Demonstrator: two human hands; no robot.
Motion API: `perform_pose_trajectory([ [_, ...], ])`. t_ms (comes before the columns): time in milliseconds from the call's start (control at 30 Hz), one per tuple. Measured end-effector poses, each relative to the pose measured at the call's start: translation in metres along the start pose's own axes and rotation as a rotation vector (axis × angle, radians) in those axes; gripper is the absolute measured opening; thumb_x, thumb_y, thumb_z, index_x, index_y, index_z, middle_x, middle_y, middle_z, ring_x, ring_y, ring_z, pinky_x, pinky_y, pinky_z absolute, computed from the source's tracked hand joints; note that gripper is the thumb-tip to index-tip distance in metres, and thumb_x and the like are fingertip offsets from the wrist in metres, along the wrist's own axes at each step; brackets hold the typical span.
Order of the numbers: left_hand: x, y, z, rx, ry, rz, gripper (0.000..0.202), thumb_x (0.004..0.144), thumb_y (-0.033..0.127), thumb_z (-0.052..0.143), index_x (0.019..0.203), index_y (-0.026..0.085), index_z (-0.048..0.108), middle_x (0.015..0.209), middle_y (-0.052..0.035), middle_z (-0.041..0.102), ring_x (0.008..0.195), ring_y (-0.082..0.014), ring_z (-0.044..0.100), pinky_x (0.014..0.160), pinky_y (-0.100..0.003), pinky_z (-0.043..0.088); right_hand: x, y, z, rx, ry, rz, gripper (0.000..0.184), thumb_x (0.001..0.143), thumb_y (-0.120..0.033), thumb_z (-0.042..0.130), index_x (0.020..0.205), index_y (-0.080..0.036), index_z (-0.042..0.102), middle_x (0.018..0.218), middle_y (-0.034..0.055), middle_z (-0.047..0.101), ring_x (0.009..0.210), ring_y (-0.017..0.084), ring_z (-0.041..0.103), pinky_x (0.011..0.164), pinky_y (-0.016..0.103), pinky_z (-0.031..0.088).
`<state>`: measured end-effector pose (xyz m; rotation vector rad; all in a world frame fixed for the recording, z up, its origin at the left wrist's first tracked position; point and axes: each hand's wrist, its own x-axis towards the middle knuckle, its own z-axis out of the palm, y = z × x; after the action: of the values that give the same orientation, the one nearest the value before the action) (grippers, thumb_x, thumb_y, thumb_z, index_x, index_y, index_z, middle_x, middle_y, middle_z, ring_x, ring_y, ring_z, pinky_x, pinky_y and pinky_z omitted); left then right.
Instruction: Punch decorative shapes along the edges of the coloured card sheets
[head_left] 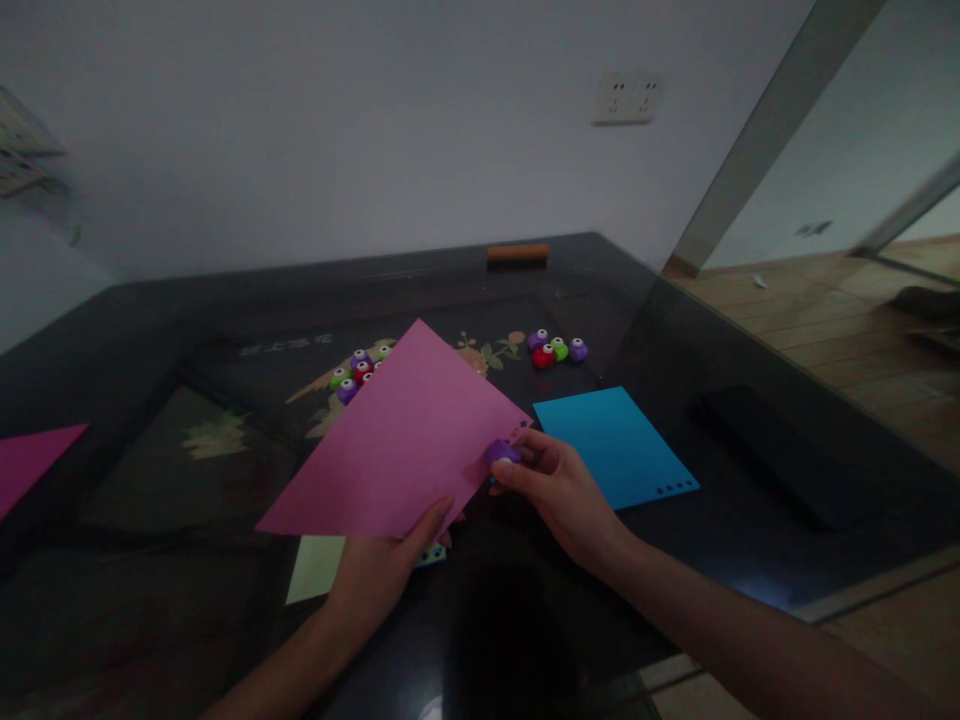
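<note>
My left hand (401,555) grips a pink sheet of paper (405,440) by its lower edge, thumb on top. The sheet is tilted above the table. Between the thumb and fingers of my right hand (559,485) is a small purple paper punch (501,453), set at the sheet's right edge. A few small cut-out shapes show near that corner. Under my left hand lies a pale green sheet (316,565) with holes along its edge, mostly covered. To the right rests a blue sheet (615,440) with several holes at its near edge.
Several coloured eye-topped punches (544,352) cluster behind the blue sheet; another group (356,372) is partly hidden by the pink paper. A dark oblong object (780,450) lies right, a brown cylinder (517,254) at the back, a magenta sheet (34,460) far left.
</note>
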<state>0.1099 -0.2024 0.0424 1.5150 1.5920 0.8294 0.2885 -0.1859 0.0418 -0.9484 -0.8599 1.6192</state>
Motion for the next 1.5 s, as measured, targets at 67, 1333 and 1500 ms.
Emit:
perform_pose_trajectory([
  [67,-0.0001,0.0002,-0.0003,0.02,0.007,0.0,0.025,0.073,0.037,0.058,0.051,0.026,0.061,0.062,0.001,0.07,0.071,-0.0217,0.066,0.08,-0.033,0.049,-0.0001,-0.0002,0.0003,-0.006,0.006,0.001,0.024,0.064,-0.026,0.075,0.086,-0.019,0.065,0.085,0.0007,0.066,0.074,0.013,0.06,0.069,0.026,0.048],
  [1333,-0.001,-0.0002,0.0008,0.028,0.043,-0.012,0.024,0.072,0.038,0.057,0.051,0.025,0.061,0.063,0.0013,0.07,0.069,-0.0211,0.066,0.078,-0.032,0.049,0.0004,0.0028,0.0019,0.031,0.028,-0.012,0.029,0.064,-0.024,0.076,0.091,-0.019,0.066,0.087,0.0023,0.068,0.076,0.014,0.063,0.071,0.027,0.051],
  [1500,-0.0008,-0.0014,0.0007,0.035,0.022,-0.008,0.026,0.073,0.037,0.056,0.05,0.026,0.061,0.062,0.0017,0.07,0.069,-0.0206,0.066,0.079,-0.032,0.049,0.0006,0.0021,0.0023,0.043,0.009,-0.022,0.03,0.065,-0.024,0.075,0.093,-0.019,0.066,0.091,0.0027,0.068,0.079,0.014,0.063,0.074,0.028,0.051],
])
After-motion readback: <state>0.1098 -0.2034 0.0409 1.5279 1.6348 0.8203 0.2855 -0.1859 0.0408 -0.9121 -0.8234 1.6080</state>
